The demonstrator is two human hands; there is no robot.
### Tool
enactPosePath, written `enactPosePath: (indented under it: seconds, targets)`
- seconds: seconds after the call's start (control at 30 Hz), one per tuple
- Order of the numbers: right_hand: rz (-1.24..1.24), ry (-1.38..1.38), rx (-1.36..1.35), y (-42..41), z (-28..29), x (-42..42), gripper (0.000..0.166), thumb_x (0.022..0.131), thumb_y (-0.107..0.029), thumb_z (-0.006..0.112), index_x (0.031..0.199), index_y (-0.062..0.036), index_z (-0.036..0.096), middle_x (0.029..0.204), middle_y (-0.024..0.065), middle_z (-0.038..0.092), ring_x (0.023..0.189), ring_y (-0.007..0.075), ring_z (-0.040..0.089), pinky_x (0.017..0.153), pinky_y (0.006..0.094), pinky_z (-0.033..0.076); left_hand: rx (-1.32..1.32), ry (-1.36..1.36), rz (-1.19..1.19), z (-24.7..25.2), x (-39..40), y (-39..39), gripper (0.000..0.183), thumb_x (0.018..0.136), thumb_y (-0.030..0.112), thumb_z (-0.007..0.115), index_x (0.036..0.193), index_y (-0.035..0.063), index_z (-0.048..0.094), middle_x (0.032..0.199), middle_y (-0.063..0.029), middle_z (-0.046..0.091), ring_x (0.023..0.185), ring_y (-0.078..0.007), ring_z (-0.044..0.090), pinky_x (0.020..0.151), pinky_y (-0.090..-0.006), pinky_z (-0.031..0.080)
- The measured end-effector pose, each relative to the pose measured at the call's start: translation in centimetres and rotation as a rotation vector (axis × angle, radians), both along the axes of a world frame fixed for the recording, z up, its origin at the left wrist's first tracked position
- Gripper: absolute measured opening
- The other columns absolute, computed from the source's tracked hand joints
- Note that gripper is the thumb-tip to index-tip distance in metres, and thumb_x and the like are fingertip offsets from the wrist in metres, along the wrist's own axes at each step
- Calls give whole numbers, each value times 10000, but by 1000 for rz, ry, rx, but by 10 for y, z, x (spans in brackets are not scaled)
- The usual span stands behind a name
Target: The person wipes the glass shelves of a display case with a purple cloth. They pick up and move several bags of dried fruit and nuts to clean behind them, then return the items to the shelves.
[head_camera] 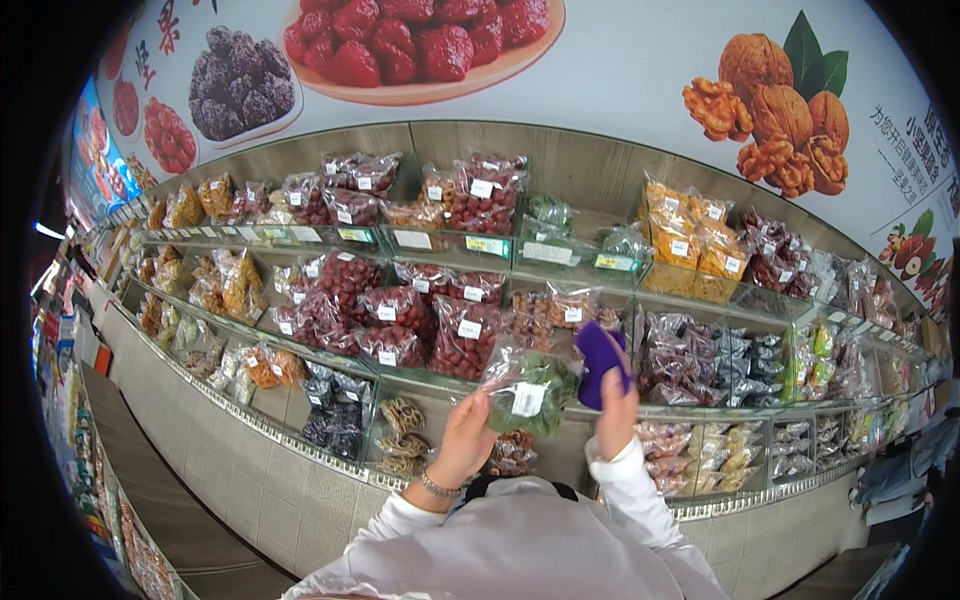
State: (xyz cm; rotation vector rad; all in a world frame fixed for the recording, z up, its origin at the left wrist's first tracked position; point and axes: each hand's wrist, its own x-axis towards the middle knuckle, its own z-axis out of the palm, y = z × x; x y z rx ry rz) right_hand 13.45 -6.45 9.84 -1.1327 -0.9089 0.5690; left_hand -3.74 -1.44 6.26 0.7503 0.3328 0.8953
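Observation:
My left hand grips a clear plastic bag of green dried food by its left side. A white label with print faces up on the bag. Folded in my right hand is a purple cloth, held up just right of the bag. Both hands are raised in front of a tiered display shelf. Behind the bag sits a large bag of dark red dried fruit. Similar green bags lie on the upper tier.
Glass dividers and front panels edge the tiers. Bags of orange-yellow dried food stand at upper right, dark wrapped packs at lower left. At the far right edge, a person's legs are visible.

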Motion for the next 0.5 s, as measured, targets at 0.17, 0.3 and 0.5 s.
enactPosePath:
  seconds: [0.17, 0.3, 0.5]
  targets:
    - [-63, -1271, -199, 3, 22, -37, 473, 780, -268, 536, 1219, -107, 462, 1301, 110, 384, 1091, 366, 418, 933, 511, 292, 77, 22, 5, -37, -1, -3, 353, 917, 203, 427, 1206, 2, 446, 1125, -32, 519, 1026, -98, 461, 896, -255, 358]
    - [6, -71, -436, 22, -35, 3, 404, 894, -299, 422, 1131, 19, 502, 1050, 142, 577, 939, 225, 537, 857, 293, 381, 311, 290, 64, -18, 5, 4, 365, 916, 216, 433, 1200, -12, 446, 1134, -39, 513, 1042, -108, 460, 898, -253, 359]
    - [-26, 263, -171, 4, -24, 4, 461, 892, -335, 426, 1185, 18, 466, 1093, 141, 549, 961, 201, 517, 867, 285, 372, -116, 77, -8, 6, 6, -5, 381, 917, 254, 424, 1184, -18, 439, 1146, -61, 502, 1067, -147, 460, 903, -321, 378]
